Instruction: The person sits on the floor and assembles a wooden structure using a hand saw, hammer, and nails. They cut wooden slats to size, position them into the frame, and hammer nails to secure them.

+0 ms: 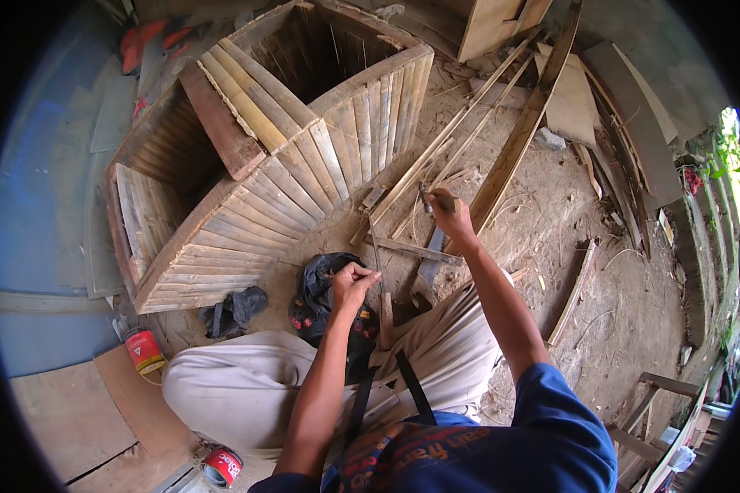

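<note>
From my remote station I observe two bare hands above the person's lap. The right hand (452,215) is closed around the handle of a hammer (426,197); the hammer head projects just left of the fist. The left hand (353,286) is lower and to the left, fingers curled together beside a narrow strip (376,246). I cannot tell whether the fingers grip the strip or only touch it. The strip rises from the left fingertips toward the hammer. A wood piece (386,312) stands just below those fingertips.

I note a black bag (314,283) directly behind and beneath the left hand. A grey plate (427,273) lies below the right hand. Beyond both hands, to the left, stands a slatted frame (304,185). Long boards (514,152) extend beyond the right hand. A red can (144,351) sits well left of the left hand.
</note>
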`<state>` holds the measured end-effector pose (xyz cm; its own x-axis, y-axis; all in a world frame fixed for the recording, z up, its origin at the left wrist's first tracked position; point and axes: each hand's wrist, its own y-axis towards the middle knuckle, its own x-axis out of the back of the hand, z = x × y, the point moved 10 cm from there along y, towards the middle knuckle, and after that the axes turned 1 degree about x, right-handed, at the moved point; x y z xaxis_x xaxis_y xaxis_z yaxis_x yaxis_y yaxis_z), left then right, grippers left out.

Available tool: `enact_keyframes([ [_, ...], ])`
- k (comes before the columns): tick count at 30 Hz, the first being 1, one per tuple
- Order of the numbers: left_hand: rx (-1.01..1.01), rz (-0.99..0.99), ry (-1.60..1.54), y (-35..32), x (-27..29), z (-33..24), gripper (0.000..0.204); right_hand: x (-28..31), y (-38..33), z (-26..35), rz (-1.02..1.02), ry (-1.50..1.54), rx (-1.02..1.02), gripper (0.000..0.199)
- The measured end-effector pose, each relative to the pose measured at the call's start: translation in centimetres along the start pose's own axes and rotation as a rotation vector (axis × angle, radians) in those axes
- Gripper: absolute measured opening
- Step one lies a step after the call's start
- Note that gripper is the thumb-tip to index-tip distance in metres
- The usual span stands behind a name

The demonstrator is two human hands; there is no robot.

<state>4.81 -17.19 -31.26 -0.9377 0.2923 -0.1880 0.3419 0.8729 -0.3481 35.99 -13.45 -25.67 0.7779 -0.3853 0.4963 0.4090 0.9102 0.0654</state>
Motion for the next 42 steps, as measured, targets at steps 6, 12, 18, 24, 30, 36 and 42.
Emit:
enact_keyframes([
  [6, -0.002, -0.011, 0.071, -0.6, -2.5, -2.4, 0.039, -0.5, -6.8, 2.8, 0.148, 0.465, -0.115, 0.033],
  [12, -0.085, -0.087, -0.022, -0.5, -1.8, -8.9, 0.026, -4.4, -15.1, 2.2, 0.328, 1.049, -0.205, 0.039],
  [18, -0.021, -0.121, -0.146, -0.2, -0.3, -18.0, 0.035, -7.9, -20.9, 1.7, 0.469, 0.722, -0.321, 0.027],
  [24, -0.127, 0.067, -0.131, 1.7, -0.2, -29.7, 0.029, -6.4, -21.3, 4.3, 0.356, 1.125, -0.373, 0.062],
  [30, -0.384, -0.021, 0.202, 5.0, 0.5, -36.2, 0.024, -6.8, -22.9, 7.6, 0.338, 1.329, -0.431, 0.066],
  [36, -0.703, -0.145, 0.523, 6.5, 0.8, -39.7, 0.017, -7.3, -23.1, 7.9, 0.348, 1.210, -0.432, 0.047],
  [42, -0.615, -0.167, 0.594, 7.9, 2.1, -39.5, 0.019, -8.1, -23.6, 5.3, 0.374, 1.065, -0.508, 0.039],
])
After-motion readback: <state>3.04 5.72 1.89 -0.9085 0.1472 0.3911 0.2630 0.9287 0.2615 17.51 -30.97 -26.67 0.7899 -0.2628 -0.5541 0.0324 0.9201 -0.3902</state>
